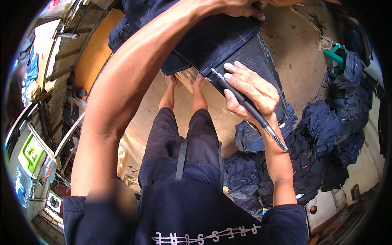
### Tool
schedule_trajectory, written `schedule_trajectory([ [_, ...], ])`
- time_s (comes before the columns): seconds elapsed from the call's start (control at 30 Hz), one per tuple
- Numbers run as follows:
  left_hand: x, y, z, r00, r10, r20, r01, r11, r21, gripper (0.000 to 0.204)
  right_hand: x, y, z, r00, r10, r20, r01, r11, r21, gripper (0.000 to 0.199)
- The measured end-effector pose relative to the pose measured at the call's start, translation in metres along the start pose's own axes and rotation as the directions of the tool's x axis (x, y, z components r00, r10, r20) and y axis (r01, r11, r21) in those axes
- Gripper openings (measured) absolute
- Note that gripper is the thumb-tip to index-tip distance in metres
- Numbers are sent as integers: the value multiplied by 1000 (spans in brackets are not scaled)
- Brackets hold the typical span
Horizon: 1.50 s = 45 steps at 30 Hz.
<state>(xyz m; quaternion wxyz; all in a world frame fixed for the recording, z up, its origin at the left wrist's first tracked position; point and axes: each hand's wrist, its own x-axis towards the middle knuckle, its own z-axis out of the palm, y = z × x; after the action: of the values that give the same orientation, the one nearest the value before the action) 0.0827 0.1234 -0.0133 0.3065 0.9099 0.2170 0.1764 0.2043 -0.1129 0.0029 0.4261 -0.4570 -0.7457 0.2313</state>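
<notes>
My right hand [255, 87] is wrapped round a black rotary handpiece [245, 102], pen-shaped with a metal nose and a spring at its rear end. The metal nose lies against the lower edge of dark blue denim jeans [220, 38]. Under the cloth is a dark board [263, 57] with a scuffed edge, and my right fingertips rest over it. At the top of the view my left hand [241, 7] has its fingers curled at the far edge of the denim, partly cut off by the picture's edge. My left arm crosses above the cloth.
Heaps of dark denim garments [322, 126] lie on the floor at the right. Beyond them stands a green plastic stool [335, 55]. An orange panel [98, 51] and metal frames are on the left, with a bright green container [30, 153] and a water bottle [23, 185].
</notes>
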Motion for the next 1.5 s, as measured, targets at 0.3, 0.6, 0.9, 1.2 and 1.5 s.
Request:
schedule_trajectory([
  [0.3,2,1,-4,998,-20,52,21,999,-33,21,0,2,-1,998,40,-42,-42,998,-35,21],
  [0.6,2,1,-3,998,-16,60,16,1000,-5,20,-2,6,-2,992,85,-97,-92,994,-64,25],
  [0.9,3,-2,2,999,20,32,-21,1000,17,19,-3,11,-1,979,108,-172,-124,989,-84,29],
  [1.2,5,-5,3,998,-18,65,18,1000,-2,20,-1,9,-3,979,130,-155,-142,987,-70,26],
  [1.5,4,-1,2,1000,14,22,-14,1000,-8,23,-1,5,0,1000,23,-13,-23,999,35,24],
])
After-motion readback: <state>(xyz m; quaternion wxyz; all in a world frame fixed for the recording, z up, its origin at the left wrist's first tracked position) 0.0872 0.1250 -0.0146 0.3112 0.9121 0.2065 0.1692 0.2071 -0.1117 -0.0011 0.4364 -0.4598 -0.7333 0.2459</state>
